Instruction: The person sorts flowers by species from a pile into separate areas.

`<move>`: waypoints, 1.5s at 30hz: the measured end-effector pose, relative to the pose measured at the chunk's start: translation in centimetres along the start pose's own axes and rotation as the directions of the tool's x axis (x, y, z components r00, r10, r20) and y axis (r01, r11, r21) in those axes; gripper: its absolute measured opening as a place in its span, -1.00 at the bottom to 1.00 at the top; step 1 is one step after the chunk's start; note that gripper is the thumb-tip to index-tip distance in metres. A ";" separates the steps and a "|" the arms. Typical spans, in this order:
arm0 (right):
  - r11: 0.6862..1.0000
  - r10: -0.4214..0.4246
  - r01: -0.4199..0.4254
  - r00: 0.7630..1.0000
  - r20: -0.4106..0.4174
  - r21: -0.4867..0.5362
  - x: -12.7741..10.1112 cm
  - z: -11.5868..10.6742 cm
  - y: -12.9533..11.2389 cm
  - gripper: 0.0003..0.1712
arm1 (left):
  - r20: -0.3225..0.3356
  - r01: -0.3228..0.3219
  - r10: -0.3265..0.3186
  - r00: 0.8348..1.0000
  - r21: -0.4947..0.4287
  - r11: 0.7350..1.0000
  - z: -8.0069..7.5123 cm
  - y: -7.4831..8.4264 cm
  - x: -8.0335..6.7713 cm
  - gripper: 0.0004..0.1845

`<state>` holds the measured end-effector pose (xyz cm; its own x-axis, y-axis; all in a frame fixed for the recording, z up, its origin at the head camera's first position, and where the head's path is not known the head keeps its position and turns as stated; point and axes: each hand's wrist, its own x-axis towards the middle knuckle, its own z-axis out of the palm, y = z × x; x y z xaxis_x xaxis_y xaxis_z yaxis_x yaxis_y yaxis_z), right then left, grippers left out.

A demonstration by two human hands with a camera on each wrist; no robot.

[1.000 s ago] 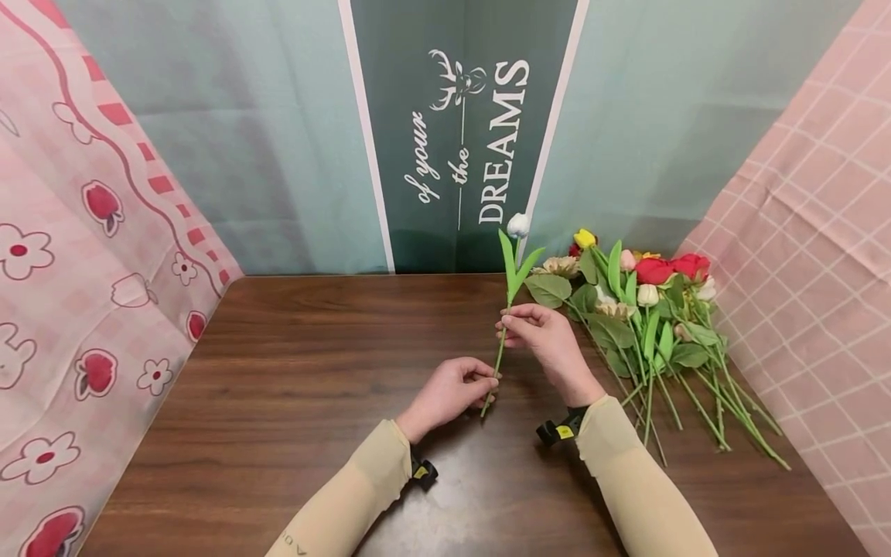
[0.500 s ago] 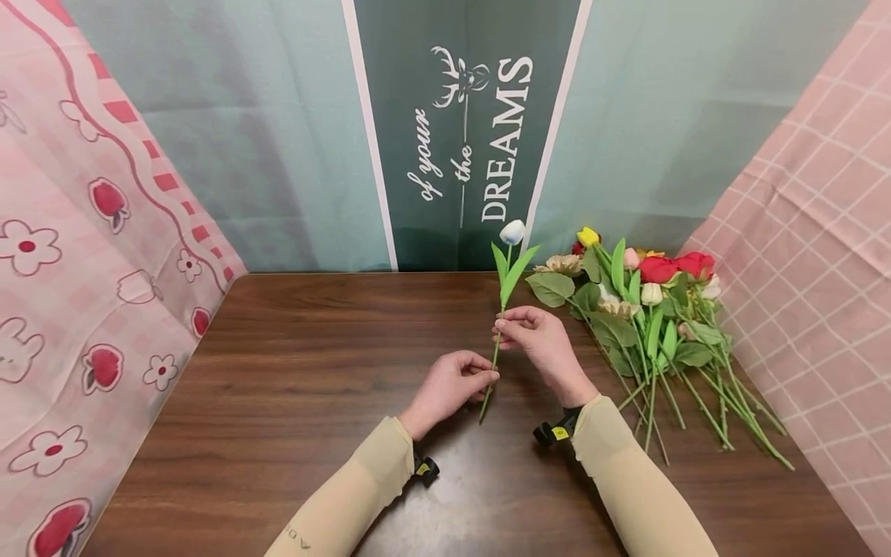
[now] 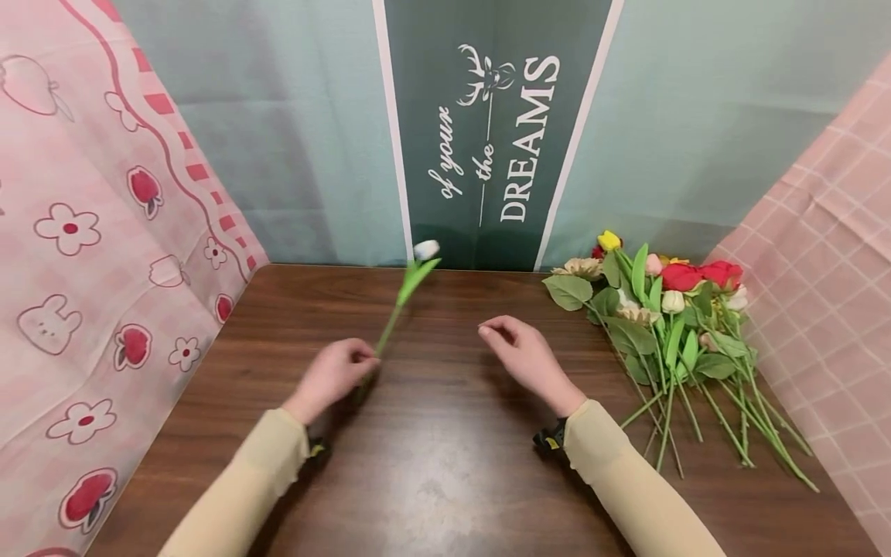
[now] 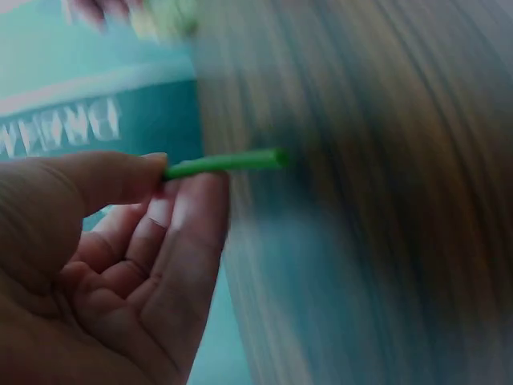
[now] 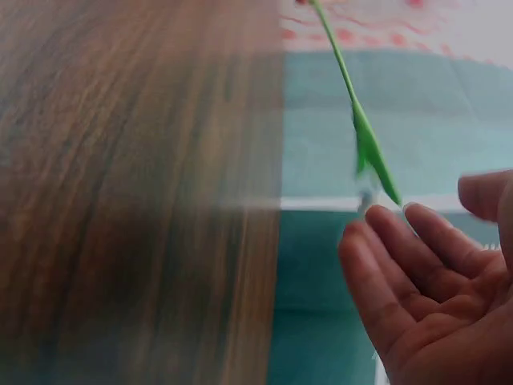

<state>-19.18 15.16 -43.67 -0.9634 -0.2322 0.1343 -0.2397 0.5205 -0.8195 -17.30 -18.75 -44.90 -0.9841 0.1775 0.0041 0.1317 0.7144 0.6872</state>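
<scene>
White tulip (image 3: 412,285) tilted above desk (image 3: 445,464); left hand (image 3: 336,374) pinches stem (image 4: 240,160) near bottom end (thumb against fingers (image 4: 195,212)). Right hand (image 3: 524,357) well apart, thumb off fingers, holding nothing. Bloom (image 3: 427,250) blurred, facing hard to tell. Stem could swivel, pinch being low.

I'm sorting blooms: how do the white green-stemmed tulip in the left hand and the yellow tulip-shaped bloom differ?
The white tulip is pinched by the left hand; the yellow bloom lies in the flower pile. The white tulip's stem is traceable; the yellow bloom's isn't. Both have cup-shaped heads.
</scene>
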 end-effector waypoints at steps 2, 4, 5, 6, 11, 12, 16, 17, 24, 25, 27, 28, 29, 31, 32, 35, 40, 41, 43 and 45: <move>0.980 -0.078 0.085 0.996 0.048 -0.177 0.3 0.9 -0.9 -0.46 | -0.046 0.039 -0.034 0.998 0.122 0.992 -2.8 -2.7 -0.9 -0.89; 0.934 -0.163 0.194 0.979 0.126 -0.300 0.8 1.8 -1.8 -0.37 | -0.072 0.100 -0.087 0.994 0.199 0.975 -5.4 -5.1 -1.9 -0.85; 0.903 -0.204 0.251 0.965 0.167 -0.349 1.0 2.3 -2.4 -0.34 | -0.082 0.128 -0.112 0.990 0.233 0.964 -6.5 -6.1 -2.3 -0.84; 0.872 -0.238 0.303 0.949 0.208 -0.384 1.3 2.9 -2.9 -0.31 | -0.093 0.152 -0.131 0.987 0.266 0.952 -7.5 -6.9 -2.6 -0.83; 0.761 -0.294 0.447 0.884 0.364 -0.471 2.1 5.2 -4.9 -0.22 | -0.123 0.229 -0.198 0.973 0.351 0.908 -10.7 -9.1 -3.0 -0.82; 0.746 -0.292 0.460 0.876 0.384 -0.482 2.2 5.6 -5.1 -0.21 | -0.130 0.236 -0.203 0.971 0.358 0.903 -10.9 -9.3 -3.0 -0.83; 0.708 -0.283 0.492 0.855 0.434 -0.507 2.3 6.7 -5.5 -0.19 | -0.141 0.256 -0.218 0.966 0.374 0.892 -11.2 -9.6 -2.9 -0.84; 0.706 -0.278 0.494 0.852 0.443 -0.508 2.3 6.8 -5.4 -0.19 | -0.144 0.259 -0.220 0.965 0.377 0.889 -11.2 -9.7 -2.9 -0.84; 0.711 -0.239 0.472 0.860 0.452 -0.522 2.0 6.5 -4.2 -0.17 | -0.147 0.286 -0.247 0.958 0.399 0.871 -11.4 -10.3 -3.2 -0.86; 0.712 -0.236 0.468 0.861 0.450 -0.523 1.9 6.4 -4.0 -0.17 | -0.144 0.289 -0.251 0.957 0.400 0.870 -11.4 -10.4 -3.3 -0.86; 0.716 -0.232 0.464 0.863 0.449 -0.522 1.9 6.1 -3.6 -0.17 | -0.136 0.297 -0.264 0.955 0.396 0.869 -11.5 -10.4 -3.4 -0.85; 0.718 -0.228 0.458 0.866 0.445 -0.524 1.7 5.9 -3.4 -0.18 | -0.133 0.295 -0.263 0.956 0.396 0.869 -11.4 -10.1 -3.4 -0.83; 0.722 -0.222 0.451 0.869 0.442 -0.525 1.6 5.5 -3.2 -0.18 | -0.135 0.290 -0.257 0.957 0.397 0.871 -11.3 -9.8 -3.4 -0.81; 0.727 -0.214 0.440 0.875 0.435 -0.528 1.3 4.9 -2.7 -0.18 | -0.164 0.264 -0.214 0.963 0.406 0.875 -10.8 -8.8 -3.5 -0.73; 0.727 -0.212 0.433 0.880 0.426 -0.533 1.2 4.6 -2.5 -0.19 | -0.187 0.242 -0.179 0.966 0.410 0.879 -10.5 -8.1 -3.6 -0.67; 0.733 -0.209 0.401 0.901 0.380 -0.549 0.9 3.2 -1.9 -0.22 | -0.251 0.136 -0.026 0.968 0.434 0.891 -9.1 -5.2 -3.6 -0.47; 0.767 -0.219 0.321 0.945 0.244 -0.556 0.3 -0.1 -0.5 -0.35 | -0.156 -0.109 0.204 0.966 0.473 0.874 -4.6 0.2 -2.1 -0.26; 0.773 -0.221 0.304 0.952 0.213 -0.556 0.1 -1.0 -0.1 -0.39 | -0.110 -0.155 0.234 0.966 0.478 0.865 -3.4 1.2 -1.7 -0.23; 0.791 -0.208 0.258 0.966 0.152 -0.554 -0.5 -2.8 0.7 -0.46 | -0.026 -0.247 0.297 0.955 0.486 0.838 -0.9 3.1 -1.2 -0.19; 0.808 -0.187 0.206 0.978 0.090 -0.552 -1.2 -4.8 1.5 -0.53 | 0.052 -0.329 0.350 0.935 0.489 0.808 1.7 5.0 -0.9 -0.17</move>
<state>-18.95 20.17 -42.41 -0.8866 -0.3987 0.2347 -0.4582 0.8264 -0.3273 -15.60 -14.17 -42.72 -0.8682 0.4512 0.2066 0.4888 0.8494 0.1989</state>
